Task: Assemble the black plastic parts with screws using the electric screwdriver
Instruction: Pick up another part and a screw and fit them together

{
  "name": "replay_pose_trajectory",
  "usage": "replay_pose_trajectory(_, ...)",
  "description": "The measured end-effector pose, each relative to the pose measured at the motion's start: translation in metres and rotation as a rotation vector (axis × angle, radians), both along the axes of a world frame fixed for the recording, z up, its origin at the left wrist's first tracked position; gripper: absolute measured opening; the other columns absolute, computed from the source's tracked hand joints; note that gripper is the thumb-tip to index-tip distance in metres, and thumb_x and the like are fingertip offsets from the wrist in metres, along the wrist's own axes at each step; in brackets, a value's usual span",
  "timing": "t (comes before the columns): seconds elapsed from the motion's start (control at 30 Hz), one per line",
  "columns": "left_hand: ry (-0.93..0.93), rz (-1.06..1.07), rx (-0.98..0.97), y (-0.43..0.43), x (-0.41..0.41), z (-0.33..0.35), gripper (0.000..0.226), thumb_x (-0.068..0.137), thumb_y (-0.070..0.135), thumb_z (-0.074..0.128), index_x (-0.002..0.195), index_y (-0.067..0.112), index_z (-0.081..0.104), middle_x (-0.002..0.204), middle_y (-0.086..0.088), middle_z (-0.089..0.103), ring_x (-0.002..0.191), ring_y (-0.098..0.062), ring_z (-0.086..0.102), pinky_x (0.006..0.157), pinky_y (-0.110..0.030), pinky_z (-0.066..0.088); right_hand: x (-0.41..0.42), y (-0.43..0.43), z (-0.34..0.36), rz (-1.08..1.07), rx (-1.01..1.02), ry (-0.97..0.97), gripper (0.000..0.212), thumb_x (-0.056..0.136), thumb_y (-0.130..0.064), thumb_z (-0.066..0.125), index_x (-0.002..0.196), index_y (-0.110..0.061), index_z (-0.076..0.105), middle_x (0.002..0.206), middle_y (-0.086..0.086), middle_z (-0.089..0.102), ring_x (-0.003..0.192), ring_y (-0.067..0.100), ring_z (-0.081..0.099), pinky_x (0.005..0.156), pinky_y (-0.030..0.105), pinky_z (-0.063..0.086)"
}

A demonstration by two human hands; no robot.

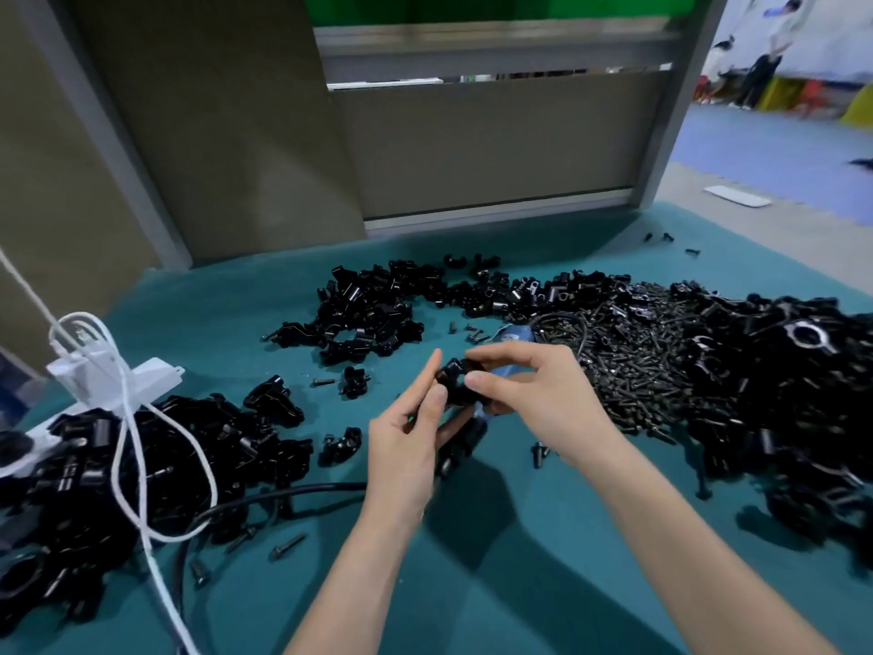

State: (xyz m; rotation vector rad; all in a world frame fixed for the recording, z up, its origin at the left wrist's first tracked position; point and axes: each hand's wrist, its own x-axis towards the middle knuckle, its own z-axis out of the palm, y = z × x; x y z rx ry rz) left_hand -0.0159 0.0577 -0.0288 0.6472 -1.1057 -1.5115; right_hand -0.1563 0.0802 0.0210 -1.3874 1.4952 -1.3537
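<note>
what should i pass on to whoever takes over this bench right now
Left hand: pinches the black plastic part between thumb and forefinger, above the teal mat.
Right hand: pinches the same part from the other side.
Electric screwdriver: apparently the blue tool lying under the hands; neither hand holds it.
Loose screws: heap right of the hands, with the parts heap beyond it.
Done: no count possible; the left pile shows screws in some pieces, perhaps finished.
Left: screw the held part together, then work through the heaps.
</note>
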Motion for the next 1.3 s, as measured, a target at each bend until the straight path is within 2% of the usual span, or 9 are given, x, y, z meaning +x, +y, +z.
replay_pose_trajectory(0.1, -0.023, 0.005, -0.083, 0.021, -0.012, 0.011, 0.034, 0.081, 0.028, 0.064, 0.111, 0.043, 0.07, 0.117, 0.008, 0.07, 0.11, -0.014, 0.065, 0.086, -0.025, 0.054, -0.01, 0.021, 0.01, 0.022, -0.074, -0.067, 0.027, 0.08, -0.009, 0.075, 0.093, -0.032, 0.075, 0.09, -0.006, 0.075, 0.081, 0.023, 0.073, 0.077, 0.042, 0.06)
replay_pose_trajectory(0.27, -0.106, 0.045, -0.157, 0.054, -0.036, 0.012, 0.038, 0.081, 0.033, 0.064, 0.117, 0.046, 0.066, 0.122, 0.004, 0.067, 0.115, -0.005, 0.06, 0.095, -0.016, 0.045, -0.036, 0.053, 0.01, 0.099, -0.1, -0.128, 0.031, 0.079, -0.001, 0.074, 0.093, -0.028, 0.077, 0.09, 0.003, 0.075, 0.083, 0.02, 0.072, 0.072, 0.028, 0.058)
replay_pose_trajectory(0.4, -0.203, -0.012, -0.146, 0.071, -0.056, -0.008, 0.034, 0.092, 0.02, 0.058, 0.121, 0.038, 0.058, 0.118, 0.026, 0.065, 0.114, 0.005, 0.057, 0.091, -0.008, 0.042, -0.052, 0.071, -0.015, 0.073, -0.01, -0.249, 0.032, 0.08, 0.009, 0.069, 0.092, -0.02, 0.076, 0.087, 0.01, 0.075, 0.08, 0.018, 0.071, 0.068, 0.026, 0.057)
replay_pose_trajectory(0.6, -0.393, -0.043, -0.262, 0.069, -0.062, -0.023, 0.024, 0.095, 0.02, 0.056, 0.115, 0.034, 0.057, 0.113, 0.022, 0.064, 0.11, -0.004, 0.059, 0.094, -0.025, 0.045, -0.067, 0.074, -0.038, 0.002, 0.045, -0.113, 0.031, 0.08, 0.005, 0.071, 0.094, -0.023, 0.074, 0.093, 0.008, 0.074, 0.088, 0.024, 0.068, 0.078, 0.039, 0.059)
replay_pose_trajectory(0.73, -0.484, 0.063, -0.272, 0.061, -0.06, -0.028, 0.029, 0.094, 0.018, 0.058, 0.114, 0.04, 0.059, 0.11, 0.025, 0.061, 0.117, -0.006, 0.05, 0.099, -0.025, 0.04, -0.067, 0.068, -0.042, 0.053, 0.013, -0.15, 0.032, 0.081, 0.006, 0.069, 0.1, -0.018, 0.073, 0.092, 0.003, 0.074, 0.083, 0.014, 0.067, 0.075, 0.029, 0.057)
replay_pose_trajectory(0.9, -0.503, 0.06, -0.263, 0.058, -0.057, -0.032, 0.033, 0.094, 0.008, 0.057, 0.112, 0.036, 0.059, 0.108, 0.022, 0.064, 0.105, -0.006, 0.059, 0.092, -0.034, 0.048, -0.065, 0.063, -0.056, 0.094, 0.026, -0.246, 0.032, 0.084, 0.004, 0.066, 0.098, -0.023, 0.075, 0.094, 0.003, 0.074, 0.086, 0.015, 0.067, 0.078, 0.028, 0.055)
replay_pose_trajectory(1.1, -0.563, 0.014, -0.238, 0.058, -0.053, -0.035, 0.042, 0.095, 0.01, 0.054, 0.125, 0.04, 0.053, 0.114, 0.026, 0.062, 0.101, 0.002, 0.06, 0.084, -0.008, 0.043, -0.063, 0.057, -0.063, 0.11, -0.02, -0.25, 0.032, 0.09, 0.003, 0.059, 0.104, -0.023, 0.073, 0.104, 0.003, 0.074, 0.096, 0.014, 0.068, 0.082, 0.021, 0.051)
replay_pose_trajectory(1.23, -0.597, 0.023, -0.221, 0.055, -0.051, -0.038, 0.045, 0.097, 0.011, 0.053, 0.133, 0.038, 0.049, 0.119, 0.023, 0.059, 0.096, 0.0, 0.059, 0.084, -0.008, 0.043, -0.06, 0.06, -0.064, 0.112, -0.044, -0.183, 0.038, 0.089, 0.001, 0.061, 0.102, -0.032, 0.074, 0.105, -0.003, 0.073, 0.099, 0.009, 0.066, 0.078, 0.019, 0.052)
replay_pose_trajectory(1.3, -0.578, 0.01, -0.237, 0.054, -0.053, -0.038, 0.047, 0.097, 0.005, 0.05, 0.132, 0.035, 0.049, 0.111, 0.024, 0.058, 0.078, -0.001, 0.058, 0.075, -0.011, 0.045, -0.059, 0.061, -0.066, 0.113, -0.066, -0.186, 0.042, 0.09, 0.004, 0.06, 0.099, -0.034, 0.075, 0.105, -0.003, 0.071, 0.1, 0.012, 0.065, 0.075, 0.025, 0.056)
